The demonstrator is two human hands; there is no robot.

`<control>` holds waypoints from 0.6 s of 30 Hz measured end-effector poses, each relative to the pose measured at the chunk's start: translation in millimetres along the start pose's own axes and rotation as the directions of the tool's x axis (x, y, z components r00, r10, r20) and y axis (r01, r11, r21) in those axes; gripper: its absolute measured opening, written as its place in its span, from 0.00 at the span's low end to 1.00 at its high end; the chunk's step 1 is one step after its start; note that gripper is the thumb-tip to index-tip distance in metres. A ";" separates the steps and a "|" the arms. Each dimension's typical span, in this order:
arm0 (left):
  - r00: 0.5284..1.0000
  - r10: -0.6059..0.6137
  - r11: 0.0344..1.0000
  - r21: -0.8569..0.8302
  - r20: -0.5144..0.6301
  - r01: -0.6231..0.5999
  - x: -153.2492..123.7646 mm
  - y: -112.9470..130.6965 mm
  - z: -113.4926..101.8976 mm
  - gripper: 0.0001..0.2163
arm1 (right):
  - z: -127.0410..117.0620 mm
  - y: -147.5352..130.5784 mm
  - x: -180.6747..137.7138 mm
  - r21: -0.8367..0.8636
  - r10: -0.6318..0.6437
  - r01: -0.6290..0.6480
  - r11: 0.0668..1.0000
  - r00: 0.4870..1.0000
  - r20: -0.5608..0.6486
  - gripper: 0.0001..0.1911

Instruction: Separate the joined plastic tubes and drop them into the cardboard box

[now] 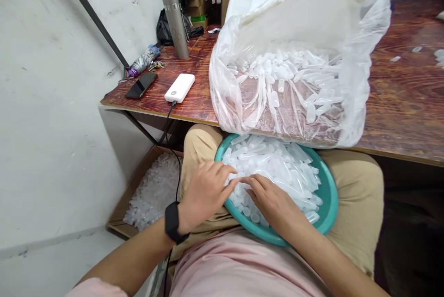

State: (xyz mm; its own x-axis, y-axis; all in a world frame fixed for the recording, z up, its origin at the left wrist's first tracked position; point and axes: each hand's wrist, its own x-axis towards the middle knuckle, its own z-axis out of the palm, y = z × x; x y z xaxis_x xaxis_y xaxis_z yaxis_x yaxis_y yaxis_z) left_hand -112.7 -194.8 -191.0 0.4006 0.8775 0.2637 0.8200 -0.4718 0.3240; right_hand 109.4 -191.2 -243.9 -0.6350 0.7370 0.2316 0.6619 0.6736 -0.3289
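A teal plastic basin (330,197) rests on my lap, heaped with translucent white plastic pieces (277,163), long and tapered with rounded ends. Over its left side, my left hand (210,191) has its fingers bent and its thumb stretched toward my right hand. My right hand (272,197) lies above the near part of the heap, fingers curled in toward the thumb. The fingertips of both hands meet or nearly meet above the pieces. Whatever sits between them is too small and hidden to make out.
A clear plastic bag (222,89) with more pieces lies open on the wooden table (398,107). Left of it are a white power bank (179,88) with a cable (167,130), a phone (141,85) and a steel flask (175,24). A carton (116,216) of pieces stands low left.
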 end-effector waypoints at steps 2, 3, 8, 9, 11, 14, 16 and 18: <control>0.992 0.061 0.992 0.108 0.108 -0.072 21.7 12.0 7.5 0.11 | -2.3 1.1 -2.6 -0.027 0.004 -0.004 1.000 1.000 -0.014 0.13; 0.984 0.072 0.983 0.153 0.161 -0.097 28.9 15.5 10.1 0.10 | -3.8 1.2 -4.5 -0.037 0.004 -0.005 0.999 1.000 -0.017 0.11; 0.942 0.048 0.966 0.225 0.333 -0.129 40.4 19.8 9.2 0.11 | -6.1 1.1 -10.7 -0.077 0.014 -0.016 0.997 0.999 -0.030 0.10; 0.940 0.034 0.967 0.225 0.341 -0.116 39.8 19.6 7.8 0.11 | -5.0 2.0 -10.4 -0.081 0.008 -0.011 0.997 0.999 -0.032 0.10; 0.939 0.017 0.974 0.206 0.342 -0.092 36.4 19.5 5.7 0.12 | -2.0 4.9 -9.1 -0.079 -0.026 0.023 0.997 0.999 -0.038 0.11; 0.933 0.060 0.986 0.126 0.355 -0.111 27.2 20.9 6.7 0.14 | 2.5 10.8 -8.5 -0.057 -0.106 0.103 0.993 0.992 -0.070 0.14; 0.933 0.093 0.987 0.090 0.349 -0.132 21.0 22.0 9.6 0.13 | 4.6 15.2 -10.7 -0.042 -0.128 0.124 0.991 0.985 -0.118 0.16; 0.939 0.104 0.987 0.083 0.328 -0.139 16.5 22.9 12.1 0.09 | 5.1 19.8 -15.8 0.020 -0.089 0.092 0.996 0.987 -0.131 0.16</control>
State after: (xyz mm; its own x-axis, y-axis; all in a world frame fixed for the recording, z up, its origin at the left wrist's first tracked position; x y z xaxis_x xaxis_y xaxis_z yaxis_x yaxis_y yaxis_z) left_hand -82.4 -190.0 -190.3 0.5958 0.8030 -0.0169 0.7876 -0.5800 0.2080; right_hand 130.4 -189.8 -258.8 -0.6339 0.6750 0.3777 0.5923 0.7376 -0.3242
